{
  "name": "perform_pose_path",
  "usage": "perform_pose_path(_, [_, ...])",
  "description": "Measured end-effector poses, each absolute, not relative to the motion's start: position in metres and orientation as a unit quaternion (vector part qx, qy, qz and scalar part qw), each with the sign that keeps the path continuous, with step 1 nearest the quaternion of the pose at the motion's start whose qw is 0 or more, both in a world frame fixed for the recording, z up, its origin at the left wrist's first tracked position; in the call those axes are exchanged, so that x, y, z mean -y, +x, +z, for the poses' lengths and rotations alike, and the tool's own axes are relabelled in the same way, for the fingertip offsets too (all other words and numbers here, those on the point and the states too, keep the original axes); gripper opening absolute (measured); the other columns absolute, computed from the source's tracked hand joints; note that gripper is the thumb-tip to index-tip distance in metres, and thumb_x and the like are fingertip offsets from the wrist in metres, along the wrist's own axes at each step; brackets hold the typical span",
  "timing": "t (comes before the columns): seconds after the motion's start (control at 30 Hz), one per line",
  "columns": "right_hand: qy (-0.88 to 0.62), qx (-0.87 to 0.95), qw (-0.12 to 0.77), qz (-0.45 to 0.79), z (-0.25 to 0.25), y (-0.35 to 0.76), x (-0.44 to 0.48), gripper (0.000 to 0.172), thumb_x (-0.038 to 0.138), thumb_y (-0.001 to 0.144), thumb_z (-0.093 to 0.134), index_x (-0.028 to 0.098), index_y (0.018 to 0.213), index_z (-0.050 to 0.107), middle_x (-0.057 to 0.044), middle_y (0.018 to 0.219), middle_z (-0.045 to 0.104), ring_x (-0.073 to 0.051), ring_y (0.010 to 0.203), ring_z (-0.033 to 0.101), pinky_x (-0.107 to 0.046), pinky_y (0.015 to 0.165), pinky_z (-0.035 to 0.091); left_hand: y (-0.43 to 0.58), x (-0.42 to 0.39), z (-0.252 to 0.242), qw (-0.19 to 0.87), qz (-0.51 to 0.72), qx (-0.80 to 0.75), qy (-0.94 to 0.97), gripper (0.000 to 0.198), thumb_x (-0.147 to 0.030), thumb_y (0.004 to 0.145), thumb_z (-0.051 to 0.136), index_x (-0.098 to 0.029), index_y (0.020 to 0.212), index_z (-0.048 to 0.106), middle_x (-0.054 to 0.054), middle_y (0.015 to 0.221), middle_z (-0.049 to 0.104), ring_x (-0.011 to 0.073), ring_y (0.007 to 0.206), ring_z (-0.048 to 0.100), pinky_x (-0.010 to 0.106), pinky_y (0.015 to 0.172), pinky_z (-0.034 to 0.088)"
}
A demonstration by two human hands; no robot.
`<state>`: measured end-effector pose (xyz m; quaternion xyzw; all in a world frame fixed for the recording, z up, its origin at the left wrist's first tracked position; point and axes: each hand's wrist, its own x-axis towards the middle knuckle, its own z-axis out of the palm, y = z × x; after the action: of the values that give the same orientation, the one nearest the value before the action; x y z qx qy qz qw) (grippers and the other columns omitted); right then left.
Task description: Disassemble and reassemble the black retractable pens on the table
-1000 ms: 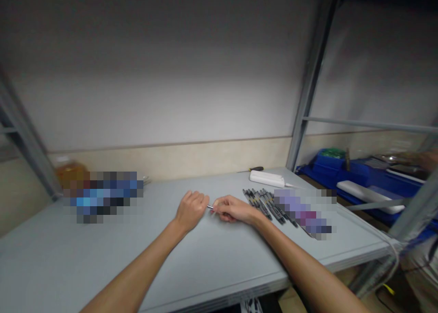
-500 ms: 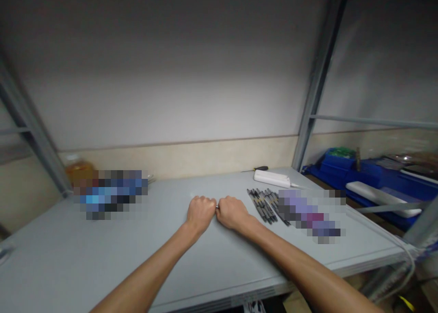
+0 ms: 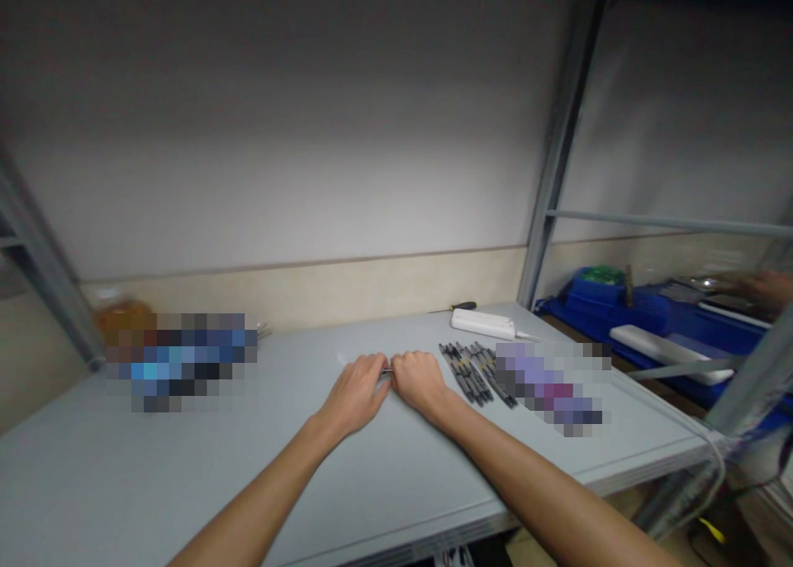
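Note:
My left hand point(image 3: 356, 389) and my right hand point(image 3: 420, 381) meet over the middle of the grey table, knuckles up. Between them shows a short dark, shiny bit of a thin pen point(image 3: 387, 371); most of it is hidden by my fingers. The right hand is closed in a fist around one end. The left hand pinches the other end, its fingers straighter and its thumb lower. Just right of my right hand lies a group of black and grey pens point(image 3: 471, 377), side by side at a slant.
A white power strip point(image 3: 483, 323) and a screwdriver point(image 3: 463, 307) lie behind the pens. Blurred-out items cover the table's left and right. A jar with amber contents point(image 3: 127, 319) stands back left. Beyond the right post are blue trays point(image 3: 595, 290) and another person's hand point(image 3: 774, 290).
My left hand has loosened from a fist, its fingers straightening and its thumb dropping. My right hand keeps its grip. The view has turned slightly right, and another person's hand shows at far right.

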<state>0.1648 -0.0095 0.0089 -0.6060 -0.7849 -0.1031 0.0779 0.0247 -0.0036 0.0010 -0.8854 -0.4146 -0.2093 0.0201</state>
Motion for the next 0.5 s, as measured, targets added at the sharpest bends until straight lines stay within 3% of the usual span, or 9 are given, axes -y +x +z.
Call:
perform_pose_path(0.17, [-0.611, 0.78, 0.082, -0.106, 0.007, 0.17, 0.007, 0.031, 0.018, 0.084, 0.035, 0.014, 0.092, 0.064, -0.016, 0.085, 0.067, -0.023, 0.081, 0.063, -0.031, 0.067, 0.044, 0.019, -0.006, 0.002, 0.026, -0.223, 0.364, -0.904, 0.029, -0.025, 0.089, 0.029, -0.016, 0.08, 0.056, 0.007, 0.078, 0.058, 0.0189, 0.079, 0.051, 0.03, 0.073, 0.038])
perform_pose_path(0.3, [-0.594, 0.796, 0.074, -0.095, 0.009, 0.169, 0.008, 0.03, 0.02, 0.084, 0.036, 0.013, 0.092, 0.064, -0.016, 0.085, 0.067, -0.023, 0.082, 0.063, -0.03, 0.067, 0.042, 0.017, -0.011, -0.003, -0.109, -0.226, 0.399, -0.882, 0.042, -0.029, 0.091, 0.023, -0.016, 0.07, 0.057, 0.002, 0.062, 0.056, 0.0146, 0.062, 0.05, 0.026, 0.064, 0.037])
perform_pose_path(0.5, [-0.609, 0.783, 0.089, -0.088, 0.005, 0.173, 0.004, 0.028, 0.023, 0.085, 0.038, 0.014, 0.094, 0.062, -0.015, 0.086, 0.065, -0.023, 0.082, 0.061, -0.029, 0.066, 0.04, 0.013, -0.008, 0.001, -0.218, -0.317, 0.382, -0.84, 0.026, -0.036, 0.082, 0.042, -0.016, 0.091, 0.056, -0.001, 0.068, 0.058, 0.012, 0.059, 0.049, 0.021, 0.057, 0.035])
